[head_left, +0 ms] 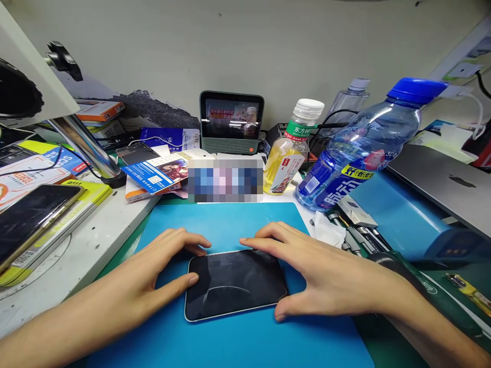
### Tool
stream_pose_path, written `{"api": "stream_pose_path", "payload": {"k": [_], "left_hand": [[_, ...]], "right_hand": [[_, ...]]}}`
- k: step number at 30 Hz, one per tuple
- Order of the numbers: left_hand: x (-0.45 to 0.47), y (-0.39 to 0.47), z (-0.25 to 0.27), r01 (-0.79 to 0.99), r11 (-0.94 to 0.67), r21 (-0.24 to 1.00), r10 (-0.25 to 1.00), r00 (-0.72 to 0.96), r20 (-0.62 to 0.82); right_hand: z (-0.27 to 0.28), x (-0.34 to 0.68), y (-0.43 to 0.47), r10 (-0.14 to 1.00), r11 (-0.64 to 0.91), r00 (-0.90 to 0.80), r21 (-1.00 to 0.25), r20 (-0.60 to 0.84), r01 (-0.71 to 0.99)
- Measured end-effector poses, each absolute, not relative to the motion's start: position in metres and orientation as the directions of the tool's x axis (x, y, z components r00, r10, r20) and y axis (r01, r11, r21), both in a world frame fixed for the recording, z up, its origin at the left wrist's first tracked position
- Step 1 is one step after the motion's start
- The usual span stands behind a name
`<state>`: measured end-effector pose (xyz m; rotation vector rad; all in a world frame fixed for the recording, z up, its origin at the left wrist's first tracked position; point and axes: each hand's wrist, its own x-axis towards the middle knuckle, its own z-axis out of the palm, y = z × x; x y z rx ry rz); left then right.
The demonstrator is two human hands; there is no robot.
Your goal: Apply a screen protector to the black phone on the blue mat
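Note:
A smartphone (236, 283) with a dark glass front lies face up on a blue mat (230, 342); curved lights reflect in its glass. My left hand (161, 266) holds its left end, the thumb on the left edge and the fingers bent at the upper left corner. Across the right end, my right hand (310, 271) spans the phone with its thumb at the lower right corner and fingers along the far edge. The undersides of the fingers are hidden.
Behind the mat stand a smart display (232, 122), a bottle with yellow drink (286, 153) and a large blue-capped bottle (356, 148). Another phone (34, 220) rests on a yellow box at left. Tools (364, 237) and a grey laptop (452, 184) lie right; a metal post (86, 145) rises left.

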<state>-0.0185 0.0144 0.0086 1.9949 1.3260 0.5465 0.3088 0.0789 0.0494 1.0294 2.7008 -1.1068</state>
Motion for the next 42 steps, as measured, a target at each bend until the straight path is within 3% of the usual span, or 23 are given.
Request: {"api": "stream_pose_path", "payload": {"k": [16,27,30,35,39,42], "left_hand": [[-0.020,0.014,0.005,0.635,-0.274,0.722,0.898,0.437,-0.044],[-0.020,0.013,0.003,0.625,-0.304,0.719,0.885,0.464,-0.029],[-0.020,0.012,0.003,0.628,-0.311,0.714,0.885,0.465,-0.024],[-0.018,0.012,0.002,0.619,-0.346,0.705,0.880,0.476,0.013],[-0.017,0.011,0.003,0.625,-0.337,0.704,0.884,0.467,0.009],[-0.017,0.010,0.004,0.625,-0.346,0.700,0.883,0.468,0.019]], "right_hand": [[0.045,0.310,0.082,0.582,0.518,-0.780,-0.635,-0.229,0.573],[0.035,0.298,0.072,0.584,0.702,-0.807,-0.446,-0.087,0.556],[0.031,0.296,0.070,0.532,0.787,-0.847,-0.376,0.011,0.489],[0.029,0.291,0.062,0.349,0.927,-0.921,-0.208,0.171,0.312],[0.029,0.291,0.057,0.262,0.963,-0.954,-0.101,0.145,0.250],[0.028,0.293,0.057,0.250,0.966,-0.964,-0.092,0.092,0.242]]}}
